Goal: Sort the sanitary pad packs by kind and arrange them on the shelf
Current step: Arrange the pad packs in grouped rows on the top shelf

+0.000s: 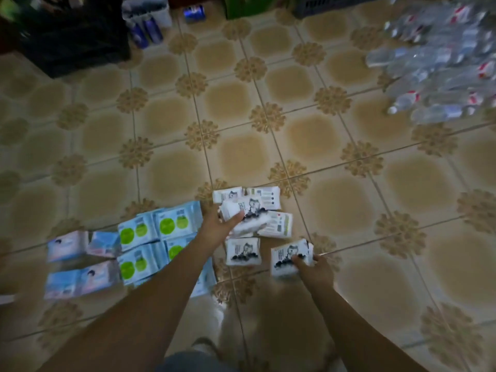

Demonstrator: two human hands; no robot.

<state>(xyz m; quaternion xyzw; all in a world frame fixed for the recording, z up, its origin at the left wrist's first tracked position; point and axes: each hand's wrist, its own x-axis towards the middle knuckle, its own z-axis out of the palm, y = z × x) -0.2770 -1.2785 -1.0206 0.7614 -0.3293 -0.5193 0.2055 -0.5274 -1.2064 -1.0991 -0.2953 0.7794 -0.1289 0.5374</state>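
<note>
The left hand (220,223) was curled round a white pack with a black cartoon print (243,210), gripping it at the top of the white cluster, while the right hand (312,269) pinched another pack of the same print (288,257) at its lower right corner, thumb on its face. Around them lay the remaining white packs (264,208) in a loose heap on the tiled floor (241,130), one more (243,251) lying flat between the two arms. Just to the left stood the pale blue packs with green circles (161,232), already grouped in rows, and further left the pink-and-blue packs (80,261), also set together. Judging by this, sorting by kind was nearly done and the white kind was being gathered into a stack; no shelf was in view. The next move would call for squaring the two held packs together and collecting the rest without letting the slippery wrappers slide apart. Plastic bottles (440,65) lay well apart at the upper right, a dark crate (72,38) at the upper left
</note>
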